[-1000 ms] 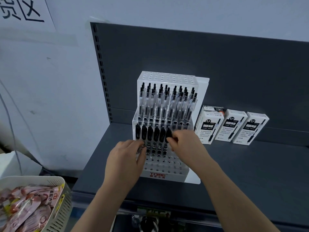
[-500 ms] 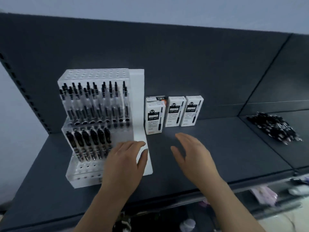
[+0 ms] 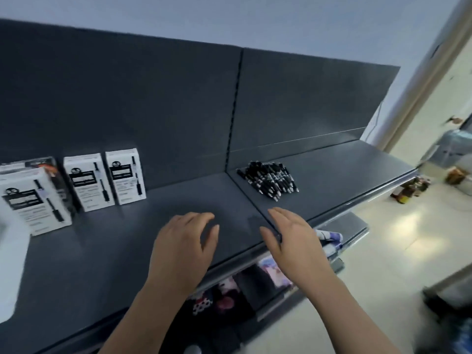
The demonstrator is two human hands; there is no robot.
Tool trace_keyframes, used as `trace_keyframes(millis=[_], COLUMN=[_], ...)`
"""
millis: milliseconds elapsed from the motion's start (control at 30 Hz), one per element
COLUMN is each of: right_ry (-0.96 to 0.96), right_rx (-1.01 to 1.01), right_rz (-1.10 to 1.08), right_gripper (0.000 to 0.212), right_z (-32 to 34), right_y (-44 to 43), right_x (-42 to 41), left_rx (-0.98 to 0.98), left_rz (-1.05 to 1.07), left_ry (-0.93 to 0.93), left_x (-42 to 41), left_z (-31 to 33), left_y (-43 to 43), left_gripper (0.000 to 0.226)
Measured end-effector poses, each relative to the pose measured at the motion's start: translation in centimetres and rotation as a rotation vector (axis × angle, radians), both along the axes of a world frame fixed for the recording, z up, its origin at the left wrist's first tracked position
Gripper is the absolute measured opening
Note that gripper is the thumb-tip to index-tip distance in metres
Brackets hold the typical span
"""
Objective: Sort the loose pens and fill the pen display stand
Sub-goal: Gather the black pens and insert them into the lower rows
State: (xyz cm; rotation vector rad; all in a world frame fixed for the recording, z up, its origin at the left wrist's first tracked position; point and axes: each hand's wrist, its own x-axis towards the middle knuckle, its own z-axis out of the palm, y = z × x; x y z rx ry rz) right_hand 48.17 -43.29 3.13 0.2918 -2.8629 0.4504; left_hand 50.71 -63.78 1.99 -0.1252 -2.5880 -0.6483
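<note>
Progress judged partial: loose pens [image 3: 268, 178] lie heaped on shelf [image 3: 127, 238] well right of pen boxes [image 3: 88, 181], left hand [image 3: 184, 246] and right hand [image 3: 293, 241] hover empty, fingers loosely spread, short of heap; display stand [image 3: 11, 264] only white blur far left, fill unreadable.

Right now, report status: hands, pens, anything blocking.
Left hand, right hand: grip open, empty. Loose pile of black pens on dark grey shelf, untouched. Nothing between.
</note>
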Motion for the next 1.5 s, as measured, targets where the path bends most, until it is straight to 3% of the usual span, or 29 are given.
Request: trace_keyframes(millis=[200,467,900,1000,1100,1300,1400,1500], right_ry=[-0.042,-0.069,-0.352,-0.400,-0.420,-0.468,-0.543,-0.577], right_rx=[0.032,-0.010,-0.116,-0.138,-0.178,-0.232,-0.355,-0.403], right_rz=[-0.047,-0.047,-0.064,-0.042,-0.010,0.018,0.040,0.089], right_gripper=[0.043,0.044,0.042,0.033,0.038,0.047,0.050,0.051], right_z=[-0.2,-1.8,-5.2,-6.5,-7.5,-7.7,-8.3,-8.6], right_y=[8.1,12.8,16.2,16.2,16.1,15.9,15.5,15.5], right_x=[-4.2,-13.2,-28.4,-31.3,-34.0,-37.3,-38.4,-38.9], left_rx=[0.047,0.088,0.212,0.256,0.267,0.324,0.347,0.507], left_rz=[-0.052,-0.051,0.248,0.299,0.356,0.443,0.464,0.493], left_ry=[-0.035,-0.123,-0.635,-0.652,-0.692,-0.671,-0.672,-0.648], left_x=[-5.5,-15.2,-29.7,-31.4,-32.4,-32.6,-32.6,-32.4], left_z=[-0.5,-2.4,-6.2,-6.4,-6.3,-6.3,-6.5,-6.6], left_y=[7.8,13.1,16.7,17.3,18.0,19.0,19.3,19.7], left_gripper=[0.030,0.033,0.081,0.078,0.084,0.076,0.060,0.052])
